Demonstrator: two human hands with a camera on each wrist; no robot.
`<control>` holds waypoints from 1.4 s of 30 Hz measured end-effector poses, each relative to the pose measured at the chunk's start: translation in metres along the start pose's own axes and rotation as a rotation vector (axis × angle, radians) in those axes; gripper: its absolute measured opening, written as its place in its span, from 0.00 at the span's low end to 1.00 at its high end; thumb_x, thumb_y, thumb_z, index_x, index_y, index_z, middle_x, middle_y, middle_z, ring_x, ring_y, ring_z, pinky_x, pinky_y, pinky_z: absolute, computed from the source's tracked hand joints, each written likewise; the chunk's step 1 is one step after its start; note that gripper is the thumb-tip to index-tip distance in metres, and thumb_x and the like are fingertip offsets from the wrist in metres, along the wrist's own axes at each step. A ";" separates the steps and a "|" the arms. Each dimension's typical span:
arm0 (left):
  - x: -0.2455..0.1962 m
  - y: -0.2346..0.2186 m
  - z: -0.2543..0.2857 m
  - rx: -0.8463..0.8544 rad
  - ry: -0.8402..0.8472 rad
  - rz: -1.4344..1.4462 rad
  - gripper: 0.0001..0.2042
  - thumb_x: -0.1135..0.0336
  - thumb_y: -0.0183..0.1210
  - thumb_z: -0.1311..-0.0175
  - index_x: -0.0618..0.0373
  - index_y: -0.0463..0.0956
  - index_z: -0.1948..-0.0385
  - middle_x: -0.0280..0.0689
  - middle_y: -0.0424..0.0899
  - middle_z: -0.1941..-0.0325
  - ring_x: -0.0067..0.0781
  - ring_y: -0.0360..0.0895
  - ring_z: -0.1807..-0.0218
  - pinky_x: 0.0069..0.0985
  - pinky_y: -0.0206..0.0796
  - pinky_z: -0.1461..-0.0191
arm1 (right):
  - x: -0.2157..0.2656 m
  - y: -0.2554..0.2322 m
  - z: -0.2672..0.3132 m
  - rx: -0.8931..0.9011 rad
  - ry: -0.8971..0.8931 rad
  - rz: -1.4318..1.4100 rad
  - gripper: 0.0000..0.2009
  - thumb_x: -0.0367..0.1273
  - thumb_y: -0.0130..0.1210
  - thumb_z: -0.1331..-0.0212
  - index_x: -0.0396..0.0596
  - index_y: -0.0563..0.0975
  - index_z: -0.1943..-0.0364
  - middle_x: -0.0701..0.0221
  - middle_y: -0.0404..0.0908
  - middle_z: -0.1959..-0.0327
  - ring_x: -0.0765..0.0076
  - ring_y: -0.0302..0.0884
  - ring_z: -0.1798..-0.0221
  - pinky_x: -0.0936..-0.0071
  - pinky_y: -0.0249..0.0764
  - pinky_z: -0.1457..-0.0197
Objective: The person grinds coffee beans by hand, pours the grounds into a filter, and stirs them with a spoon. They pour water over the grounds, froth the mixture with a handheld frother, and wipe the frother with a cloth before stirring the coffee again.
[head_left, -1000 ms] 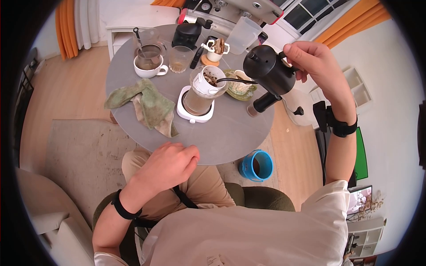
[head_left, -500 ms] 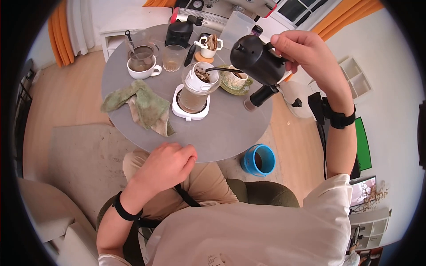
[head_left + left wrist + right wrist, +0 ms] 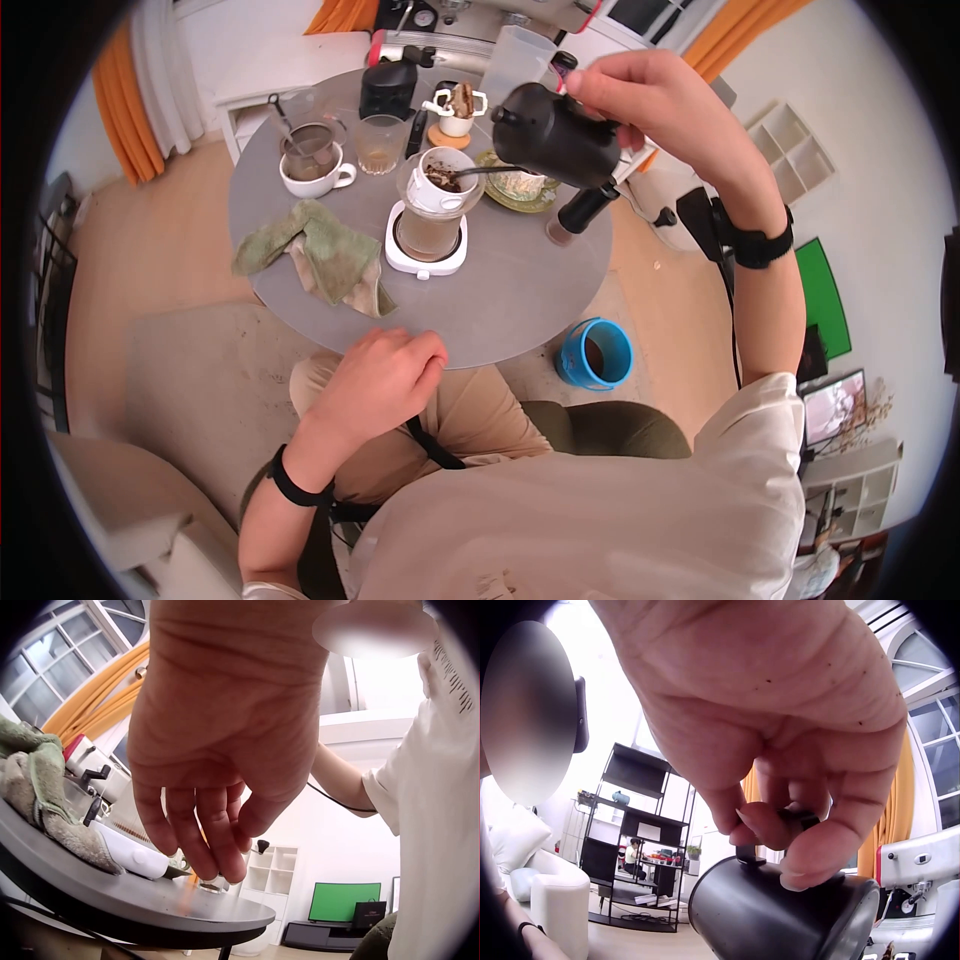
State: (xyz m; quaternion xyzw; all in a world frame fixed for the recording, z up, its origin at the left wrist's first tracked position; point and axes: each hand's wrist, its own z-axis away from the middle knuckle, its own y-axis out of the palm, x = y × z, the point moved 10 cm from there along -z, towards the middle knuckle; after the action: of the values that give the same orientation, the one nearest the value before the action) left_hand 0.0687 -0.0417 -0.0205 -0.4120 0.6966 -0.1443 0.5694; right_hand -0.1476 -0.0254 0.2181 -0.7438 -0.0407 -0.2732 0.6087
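Right hand (image 3: 645, 98) grips the black kettle (image 3: 555, 137), well apart from the left hand (image 3: 383, 378).

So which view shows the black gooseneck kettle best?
Head view: the black kettle shows body and long spout together. Right wrist crops it to partial handle and body, close up; left wrist shows none.

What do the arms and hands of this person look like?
The left hand and right hand wear no gloves. The left wristband and right wristband are black; the right one carries a dark, block-shaped device, with a thin black cable nearby. The pale sleeves are short.
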 end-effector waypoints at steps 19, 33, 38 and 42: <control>0.017 0.014 -0.009 0.145 -0.193 0.083 0.05 0.71 0.60 0.27 0.62 0.83 0.60 0.43 0.89 0.63 0.39 0.87 0.61 0.32 0.82 0.64 | -0.008 0.007 0.002 -0.030 -0.030 -0.040 0.22 0.49 0.63 0.31 0.41 0.88 0.64 0.74 0.81 0.75 0.74 0.73 0.73 0.72 0.71 0.68; 0.034 -0.008 -0.016 0.030 -0.236 0.093 0.02 0.75 0.64 0.33 0.57 0.84 0.63 0.38 0.90 0.65 0.44 0.85 0.61 0.36 0.75 0.52 | -0.063 -0.001 0.014 -0.094 0.044 -0.327 0.18 0.45 0.61 0.27 0.43 0.84 0.68 0.78 0.78 0.74 0.82 0.73 0.71 0.78 0.69 0.68; 0.051 -0.021 -0.015 -0.046 -0.323 0.152 0.03 0.77 0.64 0.34 0.57 0.85 0.63 0.37 0.90 0.65 0.41 0.86 0.61 0.34 0.77 0.52 | -0.112 0.029 0.049 -0.183 0.144 -0.612 0.16 0.43 0.58 0.23 0.42 0.81 0.61 0.78 0.78 0.71 0.82 0.76 0.71 0.80 0.70 0.68; 0.062 -0.028 -0.017 -0.074 -0.320 0.148 0.03 0.78 0.62 0.31 0.61 0.85 0.63 0.38 0.91 0.66 0.33 0.86 0.62 0.28 0.77 0.56 | -0.139 0.048 0.076 -0.249 0.235 -0.785 0.18 0.43 0.56 0.21 0.43 0.79 0.65 0.77 0.77 0.73 0.82 0.75 0.69 0.78 0.71 0.65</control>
State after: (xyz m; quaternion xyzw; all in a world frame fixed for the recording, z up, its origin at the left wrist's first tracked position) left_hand 0.0636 -0.1094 -0.0382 -0.3980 0.6302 -0.0088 0.6666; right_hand -0.2198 0.0708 0.1038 -0.7035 -0.2180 -0.5698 0.3645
